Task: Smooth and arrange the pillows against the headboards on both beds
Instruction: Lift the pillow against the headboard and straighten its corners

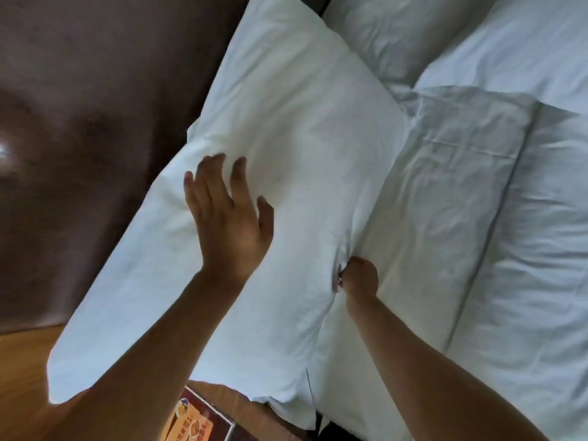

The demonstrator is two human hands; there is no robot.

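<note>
- Right hand (358,276) is pinching a gathered fold at the lower long edge of the near pillow (286,138), fingers curled tight round the cloth; creases are radiating from the pinch into the pillowcase.
- Left hand (227,214) is lying flat on the pillow face with fingers spread and straight, palm down, holding nothing; whether it is pressing or only brushing the cloth cannot be told, as the fingertips are blurring.
- Near pillow is leaning against the brown padded headboard (95,106), its far long edge touching the padding and its near corner overhanging the wooden bedside surface (28,370).
- Second pillow (391,36) is lying just beyond it, at the top of the view, also by the headboard.
- White duvet (461,186) is lying creased just beside the right hand.
- Printed card (194,424) is resting on the bedside surface below the pillow corner.
- Step in hand, as judged: smoothing and tensioning the near pillow on this bed.
- Next move is calling for the right hand pulling the edge taut while the left hand is sweeping outward, then squaring the pillow to the headboard.
</note>
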